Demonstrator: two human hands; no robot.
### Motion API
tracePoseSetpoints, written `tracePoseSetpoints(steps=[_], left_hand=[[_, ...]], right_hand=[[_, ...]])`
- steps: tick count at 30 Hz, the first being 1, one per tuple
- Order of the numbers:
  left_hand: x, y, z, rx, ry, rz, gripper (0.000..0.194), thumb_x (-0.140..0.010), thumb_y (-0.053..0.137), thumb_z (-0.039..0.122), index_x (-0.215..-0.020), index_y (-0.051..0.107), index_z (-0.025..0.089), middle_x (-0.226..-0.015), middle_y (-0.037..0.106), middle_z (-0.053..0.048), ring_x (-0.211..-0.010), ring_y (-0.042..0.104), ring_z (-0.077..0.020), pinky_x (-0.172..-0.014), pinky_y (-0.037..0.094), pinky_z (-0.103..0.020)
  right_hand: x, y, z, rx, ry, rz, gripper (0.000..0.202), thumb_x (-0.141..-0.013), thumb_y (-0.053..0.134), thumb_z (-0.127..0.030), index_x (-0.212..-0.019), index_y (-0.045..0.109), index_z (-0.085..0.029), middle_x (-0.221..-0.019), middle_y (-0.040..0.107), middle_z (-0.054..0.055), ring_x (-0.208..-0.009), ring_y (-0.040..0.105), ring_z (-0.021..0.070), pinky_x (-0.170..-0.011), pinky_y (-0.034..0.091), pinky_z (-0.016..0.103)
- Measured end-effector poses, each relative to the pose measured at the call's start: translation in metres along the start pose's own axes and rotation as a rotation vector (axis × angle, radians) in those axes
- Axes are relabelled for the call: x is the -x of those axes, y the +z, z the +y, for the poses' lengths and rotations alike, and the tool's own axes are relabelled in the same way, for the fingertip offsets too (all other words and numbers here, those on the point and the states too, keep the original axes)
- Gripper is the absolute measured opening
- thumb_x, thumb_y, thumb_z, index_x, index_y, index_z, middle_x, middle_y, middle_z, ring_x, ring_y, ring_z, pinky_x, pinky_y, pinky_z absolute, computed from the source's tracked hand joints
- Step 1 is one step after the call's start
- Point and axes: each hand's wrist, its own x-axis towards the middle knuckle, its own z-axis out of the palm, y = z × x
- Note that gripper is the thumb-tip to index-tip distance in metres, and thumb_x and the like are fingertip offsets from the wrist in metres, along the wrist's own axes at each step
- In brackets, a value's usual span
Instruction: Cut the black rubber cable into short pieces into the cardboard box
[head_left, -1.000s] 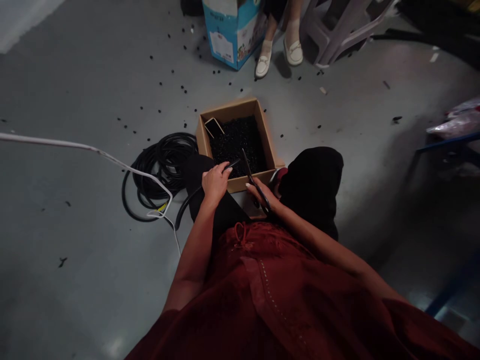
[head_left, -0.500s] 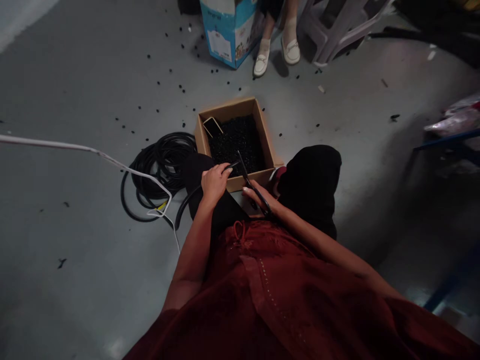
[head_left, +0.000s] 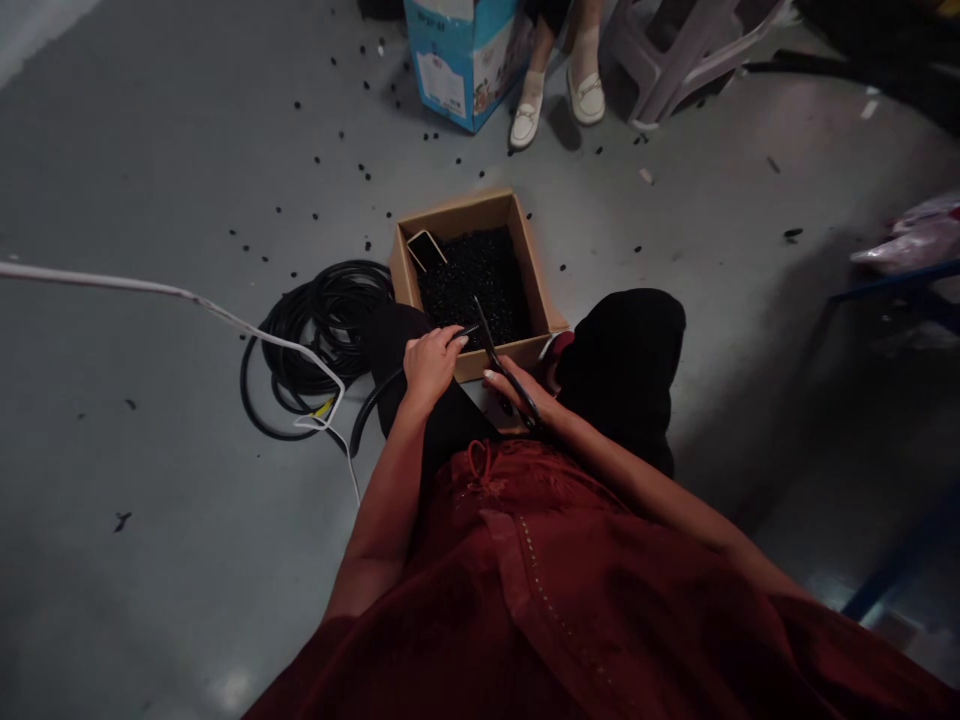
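Observation:
My left hand [head_left: 433, 362] is closed around a black hose [head_left: 371, 405] close to its end, which points right over the near side of a cardboard box [head_left: 531, 262]. In my right hand [head_left: 525, 385] is a pair of black scissors [head_left: 491, 350], with the blades pointing up and away from me beside the hose end. Whether the blades touch the hose I cannot make out. Small black pieces [head_left: 484, 275] fill the bottom of the box. A dark flat rectangular object with a pale edge [head_left: 427, 250] leans in its far left corner.
A coil of black hose [head_left: 315, 320] lies on the floor left of the box. A white cable [head_left: 157, 285] crosses from the left. Black bits are scattered over the floor. Farther off are a blue carton [head_left: 442, 65], a person's white shoes [head_left: 526, 122] and a grey plastic stool [head_left: 660, 60].
The view has shifted very slightly. Both hands, the hose end and the scissors stay in nearly the same place over the box.

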Motion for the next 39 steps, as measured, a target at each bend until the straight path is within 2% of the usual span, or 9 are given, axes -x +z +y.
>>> tracePoseSetpoints(steps=[7,12,18,23,31,39], left_hand=[[0.000,0.001,0.000,0.014,0.003,0.009,0.035,-0.103,0.045,0.035,-0.127,0.068,0.024,-0.127,0.072,-0.003,-0.120,0.064,-0.0209,-0.098,0.042,-0.033],[0.000,0.001,0.000,0.014,0.005,0.002,0.036,-0.103,0.044,0.036,-0.127,0.068,0.024,-0.129,0.071,-0.003,-0.122,0.063,-0.0203,-0.100,0.042,-0.032],[0.000,-0.001,-0.001,0.000,0.009,-0.022,0.037,-0.103,0.044,0.036,-0.128,0.068,0.025,-0.131,0.070,-0.003,-0.123,0.063,-0.0202,-0.101,0.043,-0.032],[-0.002,0.000,-0.001,-0.026,-0.004,-0.031,0.038,-0.103,0.043,0.038,-0.129,0.067,0.025,-0.133,0.069,-0.004,-0.123,0.063,-0.0204,-0.101,0.043,-0.032],[-0.004,0.002,0.002,-0.064,-0.040,-0.053,0.039,-0.103,0.040,0.036,-0.131,0.065,0.025,-0.133,0.069,-0.005,-0.123,0.063,-0.0219,-0.099,0.043,-0.033],[-0.007,0.005,0.000,-0.120,-0.044,-0.075,0.039,-0.103,0.039,0.038,-0.129,0.066,0.026,-0.131,0.070,-0.008,-0.119,0.064,-0.0236,-0.096,0.043,-0.035]], right_hand=[[0.000,0.002,0.000,-0.024,0.023,-0.007,0.051,-0.091,0.055,-0.057,-0.126,0.050,-0.020,-0.111,0.064,0.008,-0.087,0.066,0.0210,-0.080,0.053,0.036],[-0.001,0.003,-0.002,-0.034,0.011,-0.007,0.054,-0.091,0.055,-0.059,-0.126,0.050,-0.019,-0.110,0.064,0.009,-0.089,0.066,0.0218,-0.075,0.052,0.034],[-0.004,0.002,-0.006,-0.020,0.004,0.008,0.048,-0.090,0.054,-0.058,-0.117,0.053,-0.018,-0.100,0.064,0.006,-0.078,0.063,0.0185,-0.071,0.051,0.032],[-0.006,0.001,-0.003,0.027,0.017,0.037,0.041,-0.092,0.049,-0.056,-0.111,0.054,-0.020,-0.076,0.056,0.000,-0.065,0.052,0.0161,-0.060,0.045,0.029],[-0.016,0.006,0.007,0.149,-0.045,0.130,0.026,-0.089,0.049,-0.046,-0.098,0.053,-0.021,-0.079,0.057,0.001,-0.073,0.053,0.0184,-0.070,0.043,0.031],[-0.017,0.009,0.014,0.185,-0.019,0.148,0.021,-0.087,0.049,-0.042,-0.095,0.054,-0.023,-0.076,0.059,0.000,-0.071,0.055,0.0188,-0.068,0.043,0.029]])
